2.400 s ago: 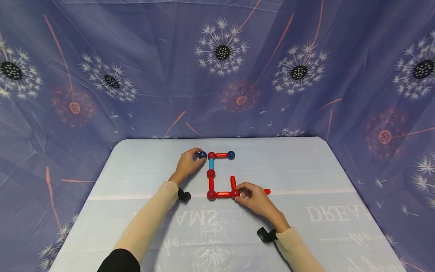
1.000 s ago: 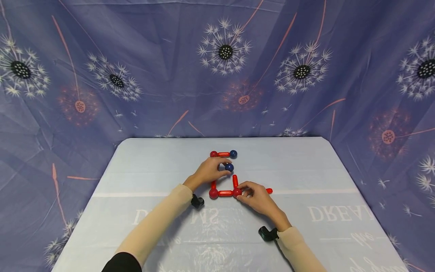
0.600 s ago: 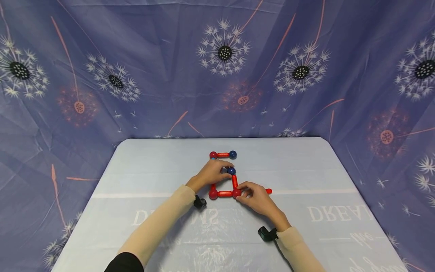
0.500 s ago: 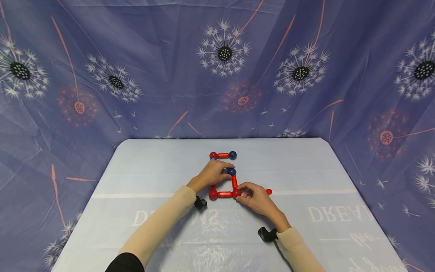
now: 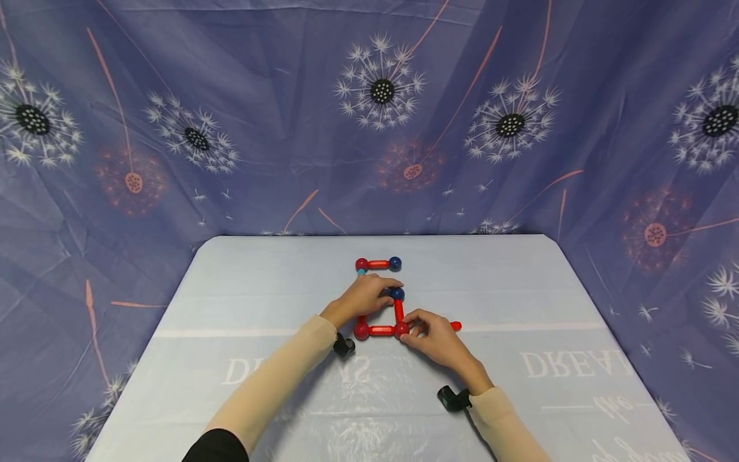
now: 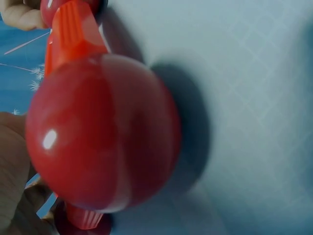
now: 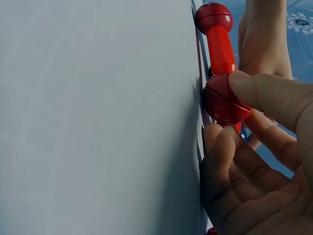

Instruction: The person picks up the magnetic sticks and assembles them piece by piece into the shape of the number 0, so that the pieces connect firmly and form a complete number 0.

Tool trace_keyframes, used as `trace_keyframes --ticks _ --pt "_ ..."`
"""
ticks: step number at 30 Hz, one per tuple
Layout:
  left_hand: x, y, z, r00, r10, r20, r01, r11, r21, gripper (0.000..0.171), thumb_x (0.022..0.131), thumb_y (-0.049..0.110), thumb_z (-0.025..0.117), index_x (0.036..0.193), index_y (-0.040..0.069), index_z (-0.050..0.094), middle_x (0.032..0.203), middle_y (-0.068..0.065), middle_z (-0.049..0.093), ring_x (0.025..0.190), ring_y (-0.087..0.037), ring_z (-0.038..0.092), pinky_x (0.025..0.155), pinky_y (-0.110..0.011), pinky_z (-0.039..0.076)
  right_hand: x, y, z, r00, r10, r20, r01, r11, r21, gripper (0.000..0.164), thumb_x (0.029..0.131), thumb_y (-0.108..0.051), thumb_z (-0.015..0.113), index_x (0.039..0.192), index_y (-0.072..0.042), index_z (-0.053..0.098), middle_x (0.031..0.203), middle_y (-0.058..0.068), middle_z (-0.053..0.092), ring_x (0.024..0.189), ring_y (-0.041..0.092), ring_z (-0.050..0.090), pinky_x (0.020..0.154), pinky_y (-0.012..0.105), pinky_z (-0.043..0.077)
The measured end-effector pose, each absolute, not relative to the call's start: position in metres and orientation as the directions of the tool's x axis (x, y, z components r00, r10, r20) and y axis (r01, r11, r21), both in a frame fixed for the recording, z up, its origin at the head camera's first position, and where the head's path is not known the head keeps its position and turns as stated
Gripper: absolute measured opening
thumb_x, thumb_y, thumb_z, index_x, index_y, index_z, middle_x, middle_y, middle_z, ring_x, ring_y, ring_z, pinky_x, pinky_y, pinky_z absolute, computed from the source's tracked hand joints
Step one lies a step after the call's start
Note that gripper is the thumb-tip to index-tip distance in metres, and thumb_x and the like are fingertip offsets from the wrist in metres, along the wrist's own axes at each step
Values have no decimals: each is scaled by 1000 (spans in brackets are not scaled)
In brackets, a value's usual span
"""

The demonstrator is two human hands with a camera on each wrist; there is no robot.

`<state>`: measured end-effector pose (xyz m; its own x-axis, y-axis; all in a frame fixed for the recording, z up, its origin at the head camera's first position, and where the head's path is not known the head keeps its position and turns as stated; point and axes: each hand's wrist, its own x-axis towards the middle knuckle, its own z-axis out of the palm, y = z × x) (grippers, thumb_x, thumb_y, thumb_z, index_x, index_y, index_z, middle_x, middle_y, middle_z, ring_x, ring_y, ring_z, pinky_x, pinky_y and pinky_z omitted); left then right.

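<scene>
My left hand (image 5: 364, 296) reaches over the left side of a ball-and-stick frame and pinches a blue ball (image 5: 397, 294). That ball sits at the far end of an upright red rod (image 5: 399, 312); whether they touch is hard to tell. My right hand (image 5: 434, 335) holds the red ball (image 7: 226, 100) at the rod's near end between thumb and fingers. Another red rod (image 5: 381, 330) joins it to a red corner ball (image 6: 102, 132), large in the left wrist view. My left hand hides the middle of the frame's left side.
At the far end, a red ball (image 5: 361, 264), a red rod (image 5: 378, 264) and a blue ball (image 5: 395, 264) form a row, with a light-blue rod (image 5: 361, 272) partly visible below. A red piece (image 5: 456, 326) shows beyond my right hand. The white-covered table (image 5: 491, 276) meets a patterned curtain (image 5: 277, 160).
My left hand has carried the blue ball from left of the frame rightward to the upright red rod's far end. My right hand has kept its hold on the red ball.
</scene>
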<state>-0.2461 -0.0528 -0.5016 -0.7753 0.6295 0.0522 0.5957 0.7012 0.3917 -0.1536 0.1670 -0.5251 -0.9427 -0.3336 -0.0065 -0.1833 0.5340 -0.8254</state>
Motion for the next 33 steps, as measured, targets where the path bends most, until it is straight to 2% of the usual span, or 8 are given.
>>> trace_keyframes --ticks 7,13,19,25,29,33 --pt "-244 -66 -498 -812 570 130 559 692 458 45 94 24 77 137 18 67 138 -3 67 129 -27 59 109 -53 45 -154 166 -526 -940 -341 0 -193 532 -825 26 88 -19 84 111 -17 71 96 -4 71 81 10 65 69 24 53" --pt "-237 -91 -503 -881 435 187 444 618 649 49 91 19 80 138 13 66 139 -7 65 128 -31 59 111 -52 45 -154 166 -526 -941 -338 -20 -177 541 -822 27 88 -21 83 112 -17 71 97 -5 70 82 11 64 70 23 53" --pt "-225 -109 -517 -932 317 173 325 529 784 52 90 16 80 139 9 62 135 -16 62 114 -32 63 96 -47 55 -153 165 -523 -941 -337 -18 -178 539 -823 27 89 -19 82 113 -16 71 97 -4 70 82 13 64 72 24 53" --pt "-215 -116 -532 -959 246 138 242 467 851 45 93 17 78 134 7 66 125 -15 66 96 -25 63 81 -29 51 -152 167 -521 -937 -350 -16 -192 552 -811 28 90 -18 81 116 -14 70 99 -2 70 83 11 64 74 23 54" --pt "-213 -117 -537 -967 220 126 214 443 870 38 94 20 77 129 8 69 114 -13 67 91 -20 60 78 -25 48 -151 171 -516 -932 -363 -13 -212 573 -791 35 91 -18 79 124 -11 67 107 0 72 86 9 65 76 23 55" --pt "-215 -119 -540 -970 213 116 200 438 876 33 96 20 75 127 9 71 114 -11 70 92 -18 61 81 -26 50 -149 178 -507 -923 -384 5 -246 579 -777 38 92 -15 78 128 -8 66 110 4 71 86 11 65 74 24 55"
